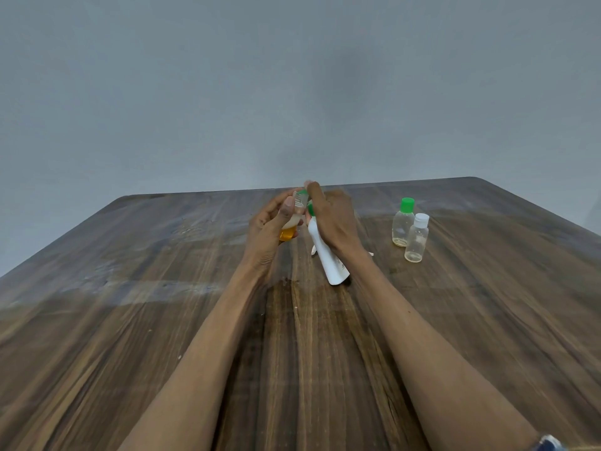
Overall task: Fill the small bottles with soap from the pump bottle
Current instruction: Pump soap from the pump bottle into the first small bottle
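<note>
Left hand (270, 229) grips a small clear bottle of amber soap (290, 224) while right hand (331, 219) clasps the white pump bottle (327, 255); misalignment could spill soap onto the wooden counter (162, 304).

Light: soft, even, dim | glare: pale sheen seen on worktop (156, 288) left half | edges: bowed by wide-angle | focus: slightly soft throughout

White pump bottle (328, 255) tilted; small bottle (290, 227) part-filled amber; two capped bottles (409, 229) upright right.
</note>
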